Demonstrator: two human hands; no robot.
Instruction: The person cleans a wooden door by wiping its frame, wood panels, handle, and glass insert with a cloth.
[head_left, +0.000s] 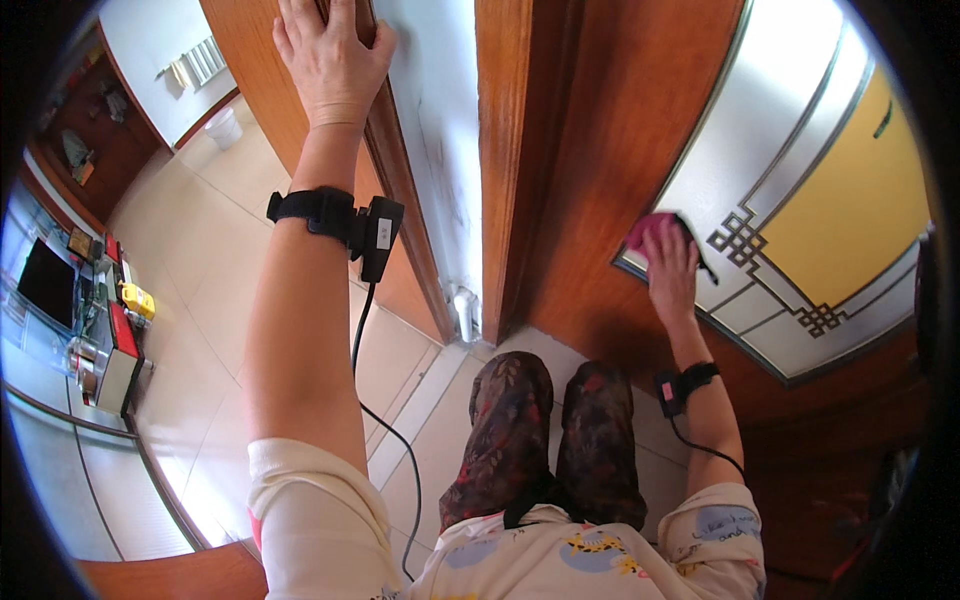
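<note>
My left hand (334, 52) rests at the top of the view on the edge of an orange-brown wooden door frame (405, 195), fingers partly spread, with no object seen in it. On the right, my right hand (671, 259) presses a dark pink cloth (652, 229) with a black edge against a wooden door's glass panel (712, 187), near the panel's lower corner. The panel has dark metal knot patterns and a yellow area (855, 195). Fingers of my right hand lie over the cloth; its far side is hidden.
A white pipe (465, 311) stands low in the wall gap between wooden trims. At left are a white bucket (223, 127), a black screen (49, 283), a yellow bottle (137, 300) and a red-topped cabinet (124, 330). Cables hang from both wrist straps.
</note>
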